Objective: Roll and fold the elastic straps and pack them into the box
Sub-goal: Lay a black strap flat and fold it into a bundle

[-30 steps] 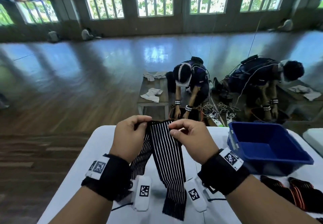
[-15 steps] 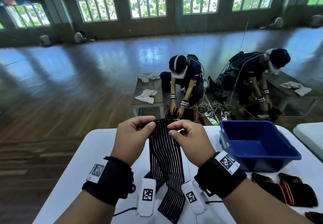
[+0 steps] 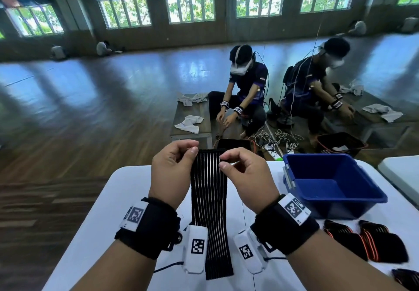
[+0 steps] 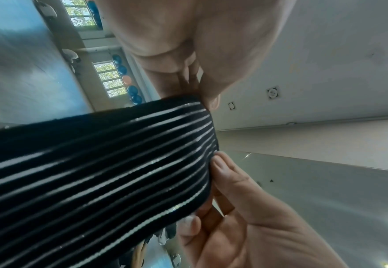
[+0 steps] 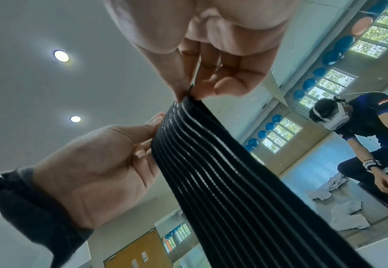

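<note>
A black elastic strap with thin white stripes [image 3: 209,200] hangs flat and straight above the white table [image 3: 95,218]. My left hand [image 3: 174,166] pinches its top left corner and my right hand [image 3: 240,172] pinches its top right corner. In the left wrist view the strap [image 4: 96,172] fills the frame, with thumb and finger of my left hand [image 4: 209,90] on its edge. The right wrist view shows the strap [image 5: 223,172] pinched by my right hand [image 5: 188,90]. The blue box [image 3: 328,184] stands empty at the right on the table.
Two black straps with orange stripes [image 3: 367,240] lie on the table in front of the box, and another dark strap [image 3: 405,279] lies at the lower right corner. Beyond the table two people [image 3: 244,91] crouch on the wooden floor among cables and towels.
The strap was twisted and doubled a second ago; now it hangs flat and untwisted. Both hands rose a little and keep their pinch on the top corners.
</note>
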A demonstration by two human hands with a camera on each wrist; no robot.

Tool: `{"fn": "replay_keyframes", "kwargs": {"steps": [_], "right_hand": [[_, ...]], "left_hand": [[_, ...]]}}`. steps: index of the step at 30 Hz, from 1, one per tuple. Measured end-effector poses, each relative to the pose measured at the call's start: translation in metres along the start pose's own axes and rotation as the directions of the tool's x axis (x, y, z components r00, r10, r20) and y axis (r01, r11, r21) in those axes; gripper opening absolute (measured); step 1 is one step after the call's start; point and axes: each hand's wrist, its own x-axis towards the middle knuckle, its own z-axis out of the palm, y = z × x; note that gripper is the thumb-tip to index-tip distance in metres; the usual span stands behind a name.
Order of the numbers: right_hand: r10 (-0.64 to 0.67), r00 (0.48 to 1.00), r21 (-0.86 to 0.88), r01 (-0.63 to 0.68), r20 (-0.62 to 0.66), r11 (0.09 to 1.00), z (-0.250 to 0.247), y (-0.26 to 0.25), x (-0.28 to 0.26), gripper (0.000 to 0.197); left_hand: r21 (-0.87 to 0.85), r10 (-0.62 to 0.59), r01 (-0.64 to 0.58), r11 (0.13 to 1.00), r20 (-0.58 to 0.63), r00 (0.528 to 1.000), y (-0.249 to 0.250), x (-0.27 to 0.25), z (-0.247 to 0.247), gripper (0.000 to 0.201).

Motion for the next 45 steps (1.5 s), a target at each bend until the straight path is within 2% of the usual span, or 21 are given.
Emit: {"fn": "replay_keyframes", "kwargs": {"steps": [5, 8, 13, 15, 17, 21, 25, 28, 31, 34, 36, 40, 43, 45], "right_hand": [[-0.032, 0.998, -0.036, 0.030, -0.048, 0.999, 0.000, -0.002, -0.002, 0.016], [-0.034, 0.996, 0.020, 0.036, -0.084, 0.999, 0.000, -0.002, -0.003, 0.016], [-0.029, 0.992, 0.059, 0.036, -0.123, 0.998, -0.001, -0.005, 0.000, 0.018], [-0.025, 0.992, 0.071, 0.034, -0.124, 0.997, 0.000, -0.009, 0.000, 0.018], [-0.028, 0.993, 0.076, 0.037, -0.114, 0.996, 0.000, -0.011, 0.000, 0.018], [0.019, 0.997, 0.081, -0.013, -0.071, 0.997, 0.000, -0.004, -0.003, 0.020], [0.136, 0.985, -0.022, -0.134, 0.103, 0.991, 0.001, 0.017, -0.023, 0.032], [0.262, 0.934, -0.111, -0.242, 0.241, 0.964, 0.002, 0.042, -0.050, 0.043], [0.387, 0.840, -0.260, -0.305, 0.381, 0.916, 0.003, 0.073, -0.083, 0.052], [0.508, 0.737, -0.289, -0.418, 0.447, 0.861, -0.001, 0.097, -0.114, 0.058], [0.567, 0.690, -0.287, -0.490, 0.450, 0.823, -0.005, 0.105, -0.132, 0.059], [0.647, 0.645, -0.286, -0.583, 0.406, 0.760, -0.012, 0.117, -0.157, 0.061], [0.722, 0.594, -0.303, -0.658, 0.354, 0.689, -0.013, 0.121, -0.181, 0.055], [0.750, 0.580, -0.331, -0.673, 0.317, 0.661, -0.012, 0.125, -0.200, 0.048]], "left_hand": [[-0.019, 0.012, -0.012, 1.000, -0.008, 1.000, 0.005, -0.004, 0.004, 0.015], [-0.087, 0.012, -0.007, 0.996, 0.054, 0.998, 0.010, -0.012, 0.005, 0.011], [-0.059, 0.090, -0.079, 0.995, 0.195, 0.977, 0.007, -0.029, 0.008, 0.024], [-0.042, 0.092, -0.084, 0.996, 0.215, 0.972, 0.007, -0.032, 0.011, 0.036], [-0.047, 0.076, -0.068, 0.997, 0.197, 0.977, 0.006, -0.031, 0.015, 0.046], [-0.032, 0.022, -0.018, 0.999, 0.119, 0.993, 0.000, -0.024, 0.023, 0.052], [-0.086, -0.039, 0.045, 0.995, 0.078, 0.996, -0.004, -0.009, 0.027, 0.049], [-0.152, -0.082, 0.090, 0.984, 0.056, 0.995, -0.007, 0.006, 0.030, 0.047], [-0.159, -0.127, 0.127, 0.979, 0.012, 0.992, -0.019, 0.023, 0.034, 0.047], [-0.089, -0.138, 0.137, 0.987, -0.010, 0.990, -0.041, 0.041, 0.040, 0.047], [-0.050, -0.155, 0.155, 0.987, -0.007, 0.988, -0.058, 0.049, 0.045, 0.047], [0.141, -0.201, 0.197, 0.970, 0.014, 0.979, -0.108, 0.062, 0.051, 0.047], [0.277, -0.275, 0.237, 0.931, 0.106, 0.956, -0.152, 0.056, 0.059, 0.046], [0.367, -0.320, 0.242, 0.898, 0.169, 0.932, -0.173, 0.047, 0.067, 0.041]]}}
